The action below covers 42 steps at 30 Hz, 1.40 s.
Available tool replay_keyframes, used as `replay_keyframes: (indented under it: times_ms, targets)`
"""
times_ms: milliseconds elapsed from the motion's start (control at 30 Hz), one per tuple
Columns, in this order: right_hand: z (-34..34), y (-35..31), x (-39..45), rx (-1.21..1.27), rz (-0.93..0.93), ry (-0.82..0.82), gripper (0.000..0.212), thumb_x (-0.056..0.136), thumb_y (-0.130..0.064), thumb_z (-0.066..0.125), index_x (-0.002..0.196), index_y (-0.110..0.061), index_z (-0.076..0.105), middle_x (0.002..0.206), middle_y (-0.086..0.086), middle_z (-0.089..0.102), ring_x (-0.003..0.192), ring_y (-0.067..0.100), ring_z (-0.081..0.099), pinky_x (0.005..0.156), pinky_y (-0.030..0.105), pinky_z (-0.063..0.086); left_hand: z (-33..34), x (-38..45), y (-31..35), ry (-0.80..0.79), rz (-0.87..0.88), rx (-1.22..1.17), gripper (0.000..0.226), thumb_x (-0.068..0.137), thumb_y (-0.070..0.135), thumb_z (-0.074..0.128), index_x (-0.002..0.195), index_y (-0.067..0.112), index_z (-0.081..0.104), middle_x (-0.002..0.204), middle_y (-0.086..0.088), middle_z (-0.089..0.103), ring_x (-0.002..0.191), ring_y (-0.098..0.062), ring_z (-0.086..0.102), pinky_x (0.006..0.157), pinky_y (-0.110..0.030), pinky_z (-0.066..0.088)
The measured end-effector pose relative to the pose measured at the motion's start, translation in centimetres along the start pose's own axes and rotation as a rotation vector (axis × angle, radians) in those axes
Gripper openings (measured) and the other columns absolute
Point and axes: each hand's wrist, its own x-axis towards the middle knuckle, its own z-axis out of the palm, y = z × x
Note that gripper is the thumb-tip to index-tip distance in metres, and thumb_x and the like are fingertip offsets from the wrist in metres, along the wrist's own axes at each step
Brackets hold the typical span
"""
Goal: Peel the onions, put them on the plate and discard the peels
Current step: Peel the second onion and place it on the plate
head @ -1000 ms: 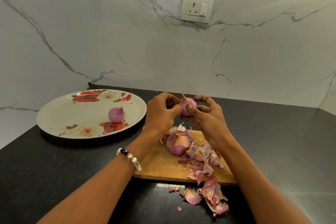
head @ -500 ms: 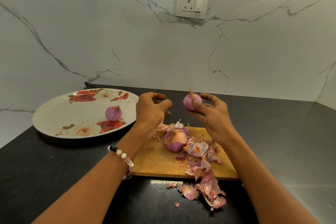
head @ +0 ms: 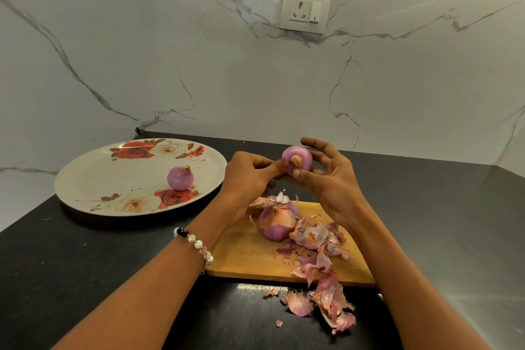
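Black desk (head: pixel 85 278) scene, an onion held in both hands above a wooden board.

The flowered plate (head: pixel 93 176) at left carries one peeled onion (head: pixel 180 178). The board (head: pixel 247 253) bears a half-skinned onion (head: pixel 277 223) and loose peels (head: pixel 321 270) spilling onto the desk. The right hand (head: pixel 333 179) has its grip around the held onion (head: pixel 298 160); the left hand (head: pixel 250 176) pinches at its root end.

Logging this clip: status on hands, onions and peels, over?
Right hand holds onion; left hand pinches its root end. One peeled onion on plate, one part-peeled on board. Peels undiscarded; nothing blocking.
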Motion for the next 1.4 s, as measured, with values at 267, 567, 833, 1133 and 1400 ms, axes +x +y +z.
replay_keyframes:
  times_ms: [267, 567, 833, 1133, 1400]
  targets:
    - [0.0, 0.1, -0.1, -0.183, -0.061, -0.004, 0.056, 0.068, 0.006, 0.081, 0.116, -0.020, 0.064, 0.120, 0.004, 0.064, 0.109, 0.030, 0.068, 0.087, 0.037, 0.060, -0.1, 0.5, -0.6, 0.040, 0.056, 0.103, 0.023, 0.083, 0.020, 0.073, 0.102, 0.009, 0.073, 0.085, -0.003, 0.072, 0.071, -0.014, 0.068, 0.067, -0.025, 0.059]
    - [0.1, 0.3, -0.1, -0.248, -0.059, -0.001, 0.058, 0.063, -0.013, 0.083, 0.118, -0.020, 0.065, 0.118, 0.004, 0.067, 0.109, 0.029, 0.067, 0.089, 0.041, 0.059, 0.2, 0.5, -0.9, 0.132, 0.348, 0.463, 0.018, 0.085, 0.026, 0.069, 0.091, 0.011, 0.075, 0.079, -0.003, 0.071, 0.062, -0.007, 0.057, 0.065, -0.020, 0.050]
    - [-0.4, -0.1, 0.2, 0.065, 0.097, -0.022, 0.038, 0.088, 0.009, 0.060, 0.126, 0.000, 0.060, 0.118, 0.023, 0.064, 0.097, 0.031, 0.071, 0.075, 0.039, 0.062, -0.2, 0.5, -0.5, 0.089, 0.322, 0.249, 0.006, 0.084, 0.020, 0.070, 0.085, 0.015, 0.074, 0.067, 0.010, 0.065, 0.063, -0.008, 0.062, 0.057, -0.013, 0.051]
    - [0.1, -0.9, 0.0, 0.171, 0.207, 0.075, 0.042, 0.083, -0.018, 0.055, 0.116, 0.008, 0.057, 0.098, 0.024, 0.062, 0.067, 0.023, 0.061, 0.050, 0.025, 0.051, 0.0, -0.1, 0.4, -0.166, 0.207, -0.164, 0.008, 0.089, 0.013, 0.064, 0.087, 0.017, 0.070, 0.079, -0.002, 0.070, 0.073, -0.013, 0.069, 0.067, -0.021, 0.056]
    - [-0.2, -1.4, -0.1, 0.206, 0.313, 0.149, 0.025, 0.099, -0.021, 0.043, 0.111, -0.002, 0.054, 0.090, 0.022, 0.063, 0.054, 0.019, 0.058, 0.046, 0.023, 0.046, 0.3, 0.0, 0.3, -0.296, 0.158, -0.254, 0.020, 0.094, 0.006, 0.052, 0.086, 0.017, 0.068, 0.090, -0.005, 0.067, 0.089, -0.016, 0.065, 0.085, -0.026, 0.055]
